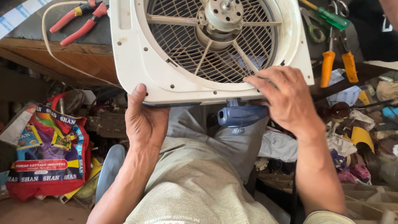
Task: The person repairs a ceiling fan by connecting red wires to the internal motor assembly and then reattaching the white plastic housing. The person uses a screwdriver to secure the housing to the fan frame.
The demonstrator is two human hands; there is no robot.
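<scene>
Fingers (265, 83) of right hand (286, 99) pressed on white fan housing (137, 54), centre top of frame, over grille (215, 49). Left hand (143, 120) clasped lower edge, thumb up. Blue handle (242, 115) beneath. Red pliers (78, 18) on worktop (83, 62), upper left.

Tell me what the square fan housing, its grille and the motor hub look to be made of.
Fan housing, gripped by the left hand and right hand: likely moulded plastic, off-white, matte, with grime specks and moulded screw holes. Grille: probably the same plastic, thin yellowed ribs. Motor hub: looks like bare metal, a dull grey sheen with a steel shaft.
</scene>
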